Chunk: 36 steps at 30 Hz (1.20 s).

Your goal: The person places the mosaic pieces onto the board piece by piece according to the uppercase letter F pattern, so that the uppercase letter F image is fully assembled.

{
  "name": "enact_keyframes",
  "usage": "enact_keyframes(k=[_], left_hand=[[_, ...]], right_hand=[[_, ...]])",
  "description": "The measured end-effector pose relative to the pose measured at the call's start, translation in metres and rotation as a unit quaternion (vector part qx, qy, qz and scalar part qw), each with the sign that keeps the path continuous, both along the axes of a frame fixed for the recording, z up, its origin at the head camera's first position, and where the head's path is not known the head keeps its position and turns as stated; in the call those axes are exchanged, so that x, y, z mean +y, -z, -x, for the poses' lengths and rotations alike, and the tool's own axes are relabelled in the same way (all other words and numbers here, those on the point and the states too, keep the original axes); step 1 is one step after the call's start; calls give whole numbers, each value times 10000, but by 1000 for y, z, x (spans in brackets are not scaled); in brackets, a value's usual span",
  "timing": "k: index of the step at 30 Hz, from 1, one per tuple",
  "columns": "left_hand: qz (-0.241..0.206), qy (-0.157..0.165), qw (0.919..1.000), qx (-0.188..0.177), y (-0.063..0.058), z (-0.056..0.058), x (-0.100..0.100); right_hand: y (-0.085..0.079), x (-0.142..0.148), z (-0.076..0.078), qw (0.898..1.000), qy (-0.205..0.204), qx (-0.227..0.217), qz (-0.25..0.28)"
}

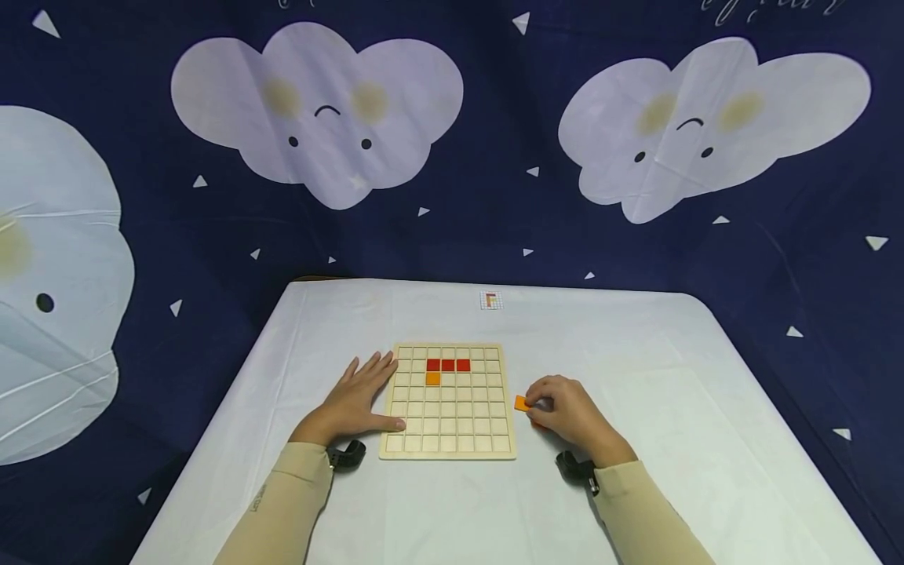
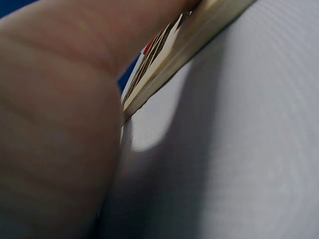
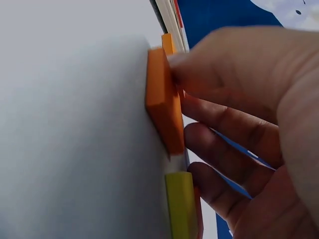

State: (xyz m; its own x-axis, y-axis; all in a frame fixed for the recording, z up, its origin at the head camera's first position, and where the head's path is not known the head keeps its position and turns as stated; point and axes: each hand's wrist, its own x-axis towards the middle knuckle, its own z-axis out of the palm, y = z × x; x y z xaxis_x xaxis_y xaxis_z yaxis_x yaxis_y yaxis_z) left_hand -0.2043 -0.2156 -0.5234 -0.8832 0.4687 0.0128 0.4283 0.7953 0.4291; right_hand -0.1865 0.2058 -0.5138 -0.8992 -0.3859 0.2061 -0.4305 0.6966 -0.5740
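A square wooden grid board (image 1: pixel 452 453) lies on the white table with a row of three red tiles (image 1: pixel 448 366) in it. One orange tile (image 1: pixel 433 379) sits below the leftmost red one. My left hand (image 1: pixel 356 399) rests along the board's left side, fingers spread and thumb over its lower left edge. To the right of the board, the curled thumb and fingers of my right hand (image 1: pixel 568 408) pinch at an orange tile (image 1: pixel 521 403). Another orange tile (image 3: pixel 164 94) shows close under the thumb in the right wrist view, and a yellow tile (image 3: pixel 180 204) lies by the lower fingertips.
A small pattern card (image 1: pixel 490 300) with coloured squares lies beyond the board, near the table's (image 1: pixel 600 329) far edge. Behind the table hangs a dark blue cloth (image 1: pixel 494 220) with clouds and small triangles. A black wrist camera (image 1: pixel 346 456) sits at the left cuff.
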Motion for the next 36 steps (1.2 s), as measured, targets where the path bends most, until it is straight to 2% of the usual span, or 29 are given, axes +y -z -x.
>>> enact_keyframes(k=[7,14,19,24,31,36], left_hand=[[-55,-8,10000,14,-2,-1,0],[-18,-12,10000,16,-2,-1,1],[-55,-45,10000,4,1,-1,0],[1,-14,10000,11,3,-1,-1],[-15,-2,10000,9,1,0,0],[-7,10,10000,15,1,0,0]], right_hand=[[4,-1,-2,9997,-60,249,67],[6,-2,-3,9984,49,560,94],[8,-4,-2,9974,-102,718,9],[10,-4,-3,9969,-198,758,-73],[11,-3,-3,9965,-135,825,-54],[9,-3,-2,9974,-70,700,148]])
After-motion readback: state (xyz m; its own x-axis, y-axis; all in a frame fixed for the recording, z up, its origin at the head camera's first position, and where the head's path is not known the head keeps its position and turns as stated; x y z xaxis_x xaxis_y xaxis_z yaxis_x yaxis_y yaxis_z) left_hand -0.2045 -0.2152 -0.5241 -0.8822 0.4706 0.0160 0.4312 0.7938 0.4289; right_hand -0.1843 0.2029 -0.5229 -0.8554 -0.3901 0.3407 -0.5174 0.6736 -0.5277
